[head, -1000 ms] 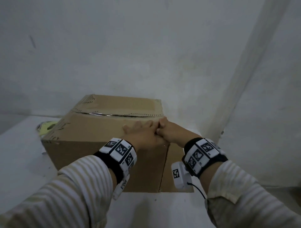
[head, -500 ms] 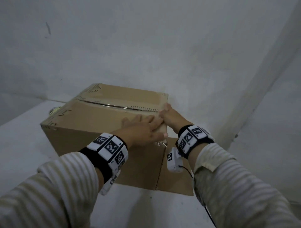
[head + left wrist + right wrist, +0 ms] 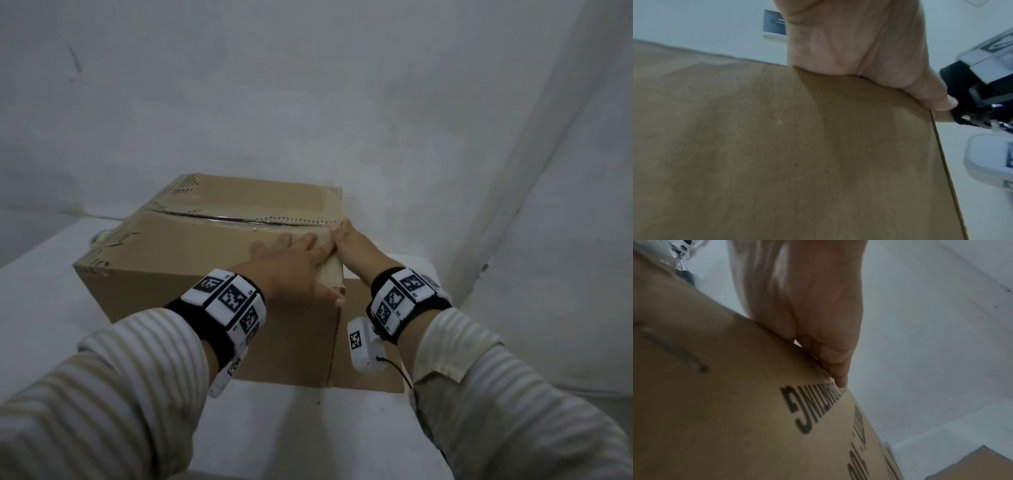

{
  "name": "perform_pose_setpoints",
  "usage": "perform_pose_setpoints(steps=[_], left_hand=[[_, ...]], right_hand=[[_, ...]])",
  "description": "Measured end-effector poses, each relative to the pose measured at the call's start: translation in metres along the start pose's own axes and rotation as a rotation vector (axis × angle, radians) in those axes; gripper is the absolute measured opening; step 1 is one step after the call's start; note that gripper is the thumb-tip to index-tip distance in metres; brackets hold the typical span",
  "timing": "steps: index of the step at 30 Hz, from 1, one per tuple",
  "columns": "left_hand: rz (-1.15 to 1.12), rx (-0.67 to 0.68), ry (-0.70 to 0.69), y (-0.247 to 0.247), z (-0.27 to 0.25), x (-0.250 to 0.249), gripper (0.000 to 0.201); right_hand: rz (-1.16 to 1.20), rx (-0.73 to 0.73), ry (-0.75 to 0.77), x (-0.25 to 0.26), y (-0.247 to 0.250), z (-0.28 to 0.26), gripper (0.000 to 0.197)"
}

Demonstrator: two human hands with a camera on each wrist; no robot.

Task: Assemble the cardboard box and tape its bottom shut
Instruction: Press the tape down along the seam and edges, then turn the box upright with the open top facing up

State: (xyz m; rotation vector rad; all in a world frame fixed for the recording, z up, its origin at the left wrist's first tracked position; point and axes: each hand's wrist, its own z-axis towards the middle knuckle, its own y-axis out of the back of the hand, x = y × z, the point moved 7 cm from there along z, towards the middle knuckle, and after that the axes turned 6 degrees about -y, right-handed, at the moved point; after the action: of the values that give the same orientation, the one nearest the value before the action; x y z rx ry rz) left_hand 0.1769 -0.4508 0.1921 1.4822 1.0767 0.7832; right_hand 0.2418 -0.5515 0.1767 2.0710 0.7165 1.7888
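Brown cardboard box [image 3: 205, 274] sits on white surface [image 3: 41, 308]. Left hand [image 3: 291, 263] lies flat on box top near right edge, fingers straight, spread. Right hand [image 3: 356, 246] presses box's right side at taped seam [image 3: 239, 219], fingers extended.

blurred, unreadable black print on box [image 3: 756, 418]

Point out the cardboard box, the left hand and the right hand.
cardboard box [image 3: 191, 250]: head view, on its top face, near flap.
left hand [image 3: 291, 263]: head view, on its back, flat on the box.
right hand [image 3: 356, 246]: head view, on its back, at the box's right edge.
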Motion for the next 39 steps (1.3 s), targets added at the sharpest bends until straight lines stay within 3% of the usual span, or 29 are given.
perform_pose_setpoints(steps=[4, 7, 11, 14, 18, 21, 24, 27, 31, 37, 39], left_hand=[[-0.016, -0.031, -0.025, 0.002, -0.003, 0.001, 0.111], [-0.029, -0.054, -0.056, 0.004, -0.006, 0.001, 0.109], [-0.194, -0.14, -0.241, 0.014, -0.013, 0.003, 0.071], [-0.267, -0.065, -0.342, 0.011, -0.025, 0.018, 0.079], [-0.433, 0.018, -0.312, 0.007, -0.048, 0.067, 0.076], [-0.533, -0.114, -0.257, 0.015, -0.065, 0.107, 0.06], [-0.446, -0.391, -0.163, 0.021, -0.087, 0.151, 0.048], [-0.266, -0.695, -0.128, 0.026, -0.11, 0.192, 0.056], [-0.169, -0.852, 0.005, 0.009, -0.13, 0.25, 0.063], [-0.785, -0.935, 0.094, -0.035, -0.137, 0.278, 0.077], [-0.942, -0.963, 0.061, -0.04, -0.14, 0.275, 0.092]], right_hand=[[-0.138, -0.081, 0.015, 0.0, -0.005, -0.02, 0.046], [-0.268, -0.249, 0.023, 0.002, -0.002, -0.037, 0.048], [-0.463, -0.408, 0.127, 0.017, -0.021, -0.069, 0.047], [-0.585, -0.505, 0.193, 0.021, -0.042, -0.086, 0.054], [-0.567, -0.729, 0.182, 0.028, -0.041, -0.098, 0.045], [-0.532, -0.768, 0.143, 0.031, -0.045, -0.102, 0.054], [-0.51, -0.779, 0.093, 0.032, -0.056, -0.107, 0.062], [-0.376, -0.829, 0.021, 0.028, -0.062, -0.112, 0.049], [-0.234, -0.838, -0.072, 0.022, -0.068, -0.107, 0.047], [-0.035, -0.864, -0.134, 0.013, -0.071, -0.114, 0.05], [0.005, -0.861, -0.134, 0.01, -0.075, -0.115, 0.051]])
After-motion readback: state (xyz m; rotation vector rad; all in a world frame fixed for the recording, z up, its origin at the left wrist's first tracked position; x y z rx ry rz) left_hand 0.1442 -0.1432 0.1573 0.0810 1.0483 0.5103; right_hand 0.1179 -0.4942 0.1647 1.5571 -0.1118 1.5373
